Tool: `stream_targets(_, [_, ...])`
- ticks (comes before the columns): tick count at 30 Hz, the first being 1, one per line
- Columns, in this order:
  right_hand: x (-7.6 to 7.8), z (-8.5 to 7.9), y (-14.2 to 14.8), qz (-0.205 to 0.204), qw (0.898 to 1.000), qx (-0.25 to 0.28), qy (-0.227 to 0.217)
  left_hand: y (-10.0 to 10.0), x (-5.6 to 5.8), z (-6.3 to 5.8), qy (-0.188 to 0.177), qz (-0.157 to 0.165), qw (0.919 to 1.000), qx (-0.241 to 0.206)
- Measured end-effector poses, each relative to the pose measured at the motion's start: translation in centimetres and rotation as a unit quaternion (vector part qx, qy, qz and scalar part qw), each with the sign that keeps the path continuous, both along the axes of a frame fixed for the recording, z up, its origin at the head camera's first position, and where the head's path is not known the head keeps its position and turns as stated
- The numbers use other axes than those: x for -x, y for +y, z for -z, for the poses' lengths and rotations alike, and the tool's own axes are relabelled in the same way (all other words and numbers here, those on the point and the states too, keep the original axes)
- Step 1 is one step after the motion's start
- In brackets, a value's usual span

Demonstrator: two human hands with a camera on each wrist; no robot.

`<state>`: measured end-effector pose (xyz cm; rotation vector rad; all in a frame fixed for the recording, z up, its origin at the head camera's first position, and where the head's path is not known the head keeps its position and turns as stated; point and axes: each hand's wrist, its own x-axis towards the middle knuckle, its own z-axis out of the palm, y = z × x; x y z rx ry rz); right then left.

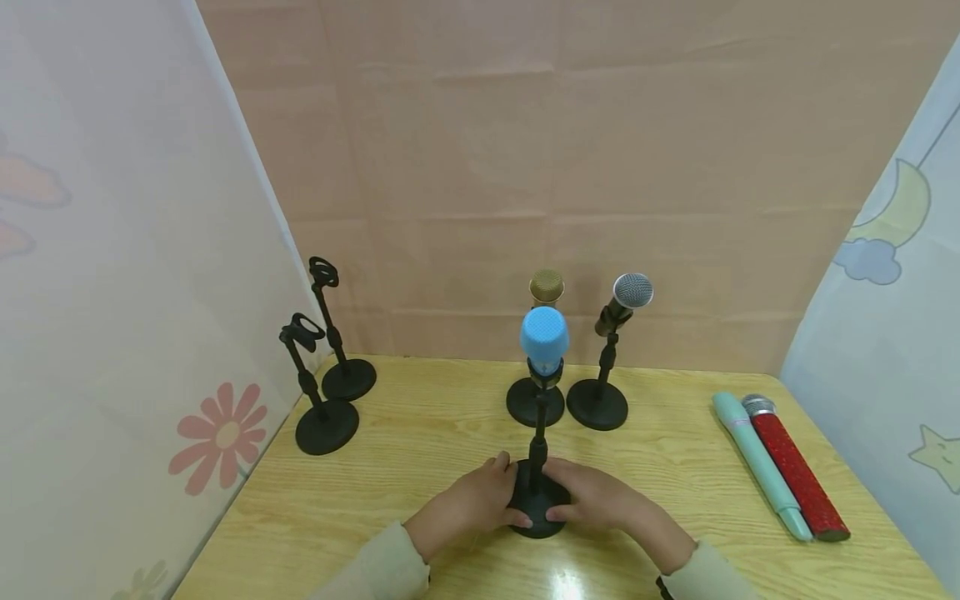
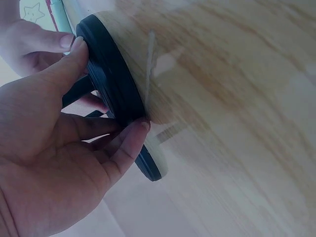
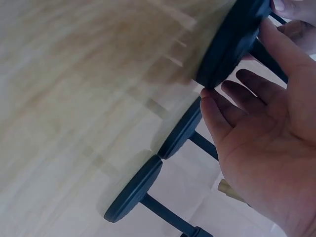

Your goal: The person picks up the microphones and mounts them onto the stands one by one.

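In the head view a black desktop microphone stand is at the front middle of the table, with a blue-headed microphone upright in its clip. My left hand grips the left side of its round base, thumb on top and fingers at the rim. From the other side my right hand holds the same base, its thumb also on top. Whether the base is slightly raised or resting on the wood, I cannot tell. Directly behind stands a gold-headed microphone on another stand, partly hidden by the blue one.
A silver-headed microphone sits on a stand at the back. Two stands with bare clips, one nearer and one farther, are at the left. A mint microphone-shaped stick and a red microphone lie at the right.
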<state>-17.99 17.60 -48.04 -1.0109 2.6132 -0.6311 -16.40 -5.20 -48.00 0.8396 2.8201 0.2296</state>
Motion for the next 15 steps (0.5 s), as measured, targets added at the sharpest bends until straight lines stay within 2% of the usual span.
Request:
stream_targets(10, [-0.18, 0.04, 0.11, 0.008, 1.0, -0.022, -0.002, 0.06, 0.22, 0.06, -0.003, -0.003, 0.9999, 0.011])
stream_targets(15, [-0.23, 0.08, 0.04, 0.005, 1.0, -0.021, -0.001, -0.44, 0.77, 0.17, -0.01, -0.009, 0.9997, -0.019])
